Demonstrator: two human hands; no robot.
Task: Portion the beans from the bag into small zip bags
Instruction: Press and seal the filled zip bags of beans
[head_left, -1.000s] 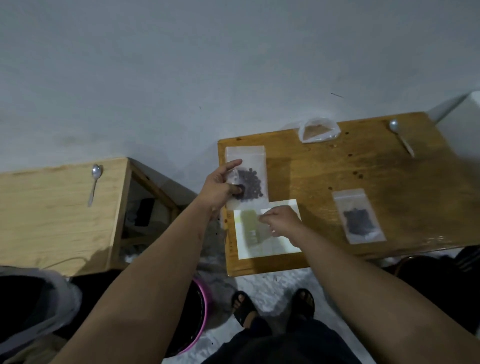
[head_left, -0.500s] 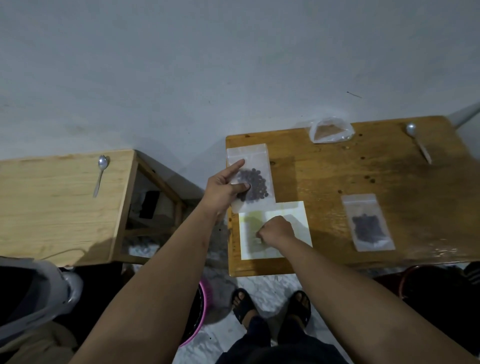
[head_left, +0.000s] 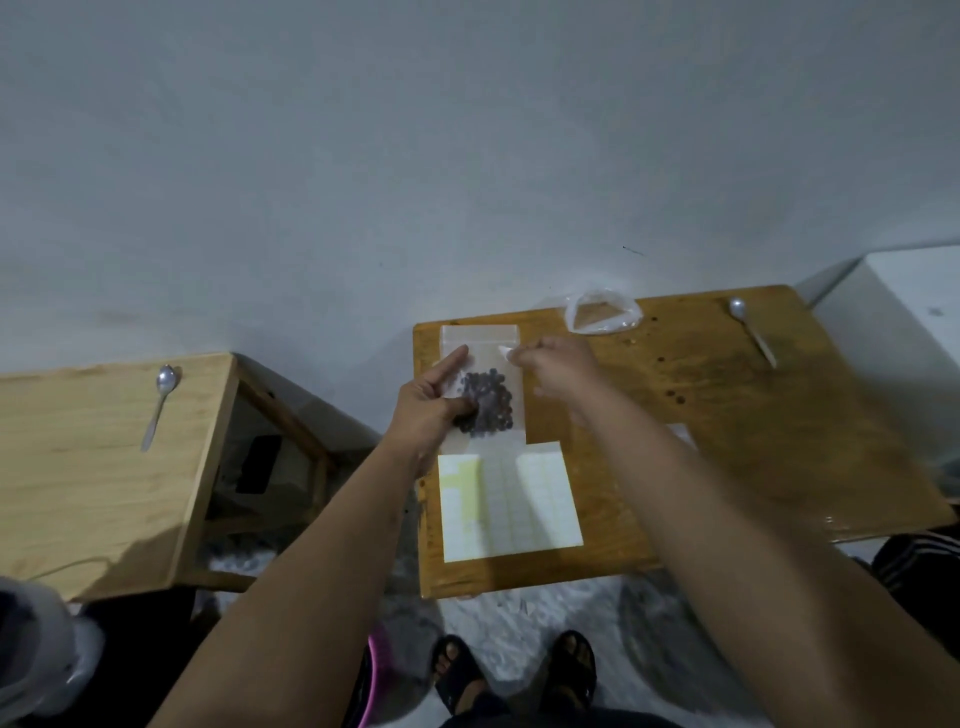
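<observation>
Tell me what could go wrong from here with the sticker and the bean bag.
1. The small white sticker is pinched in the right hand. It may cling to the fingers or land creased on the small clear zip bag of dark beans.
2. That bag lies at the left edge of the brown wooden table, held by the left hand alone. A sideways push while pressing could slide it off.

One head view only, aimed forward and down; table (head_left: 727, 441) framed close at 1 o'clock, wall (head_left: 467, 156) filling 12.
</observation>
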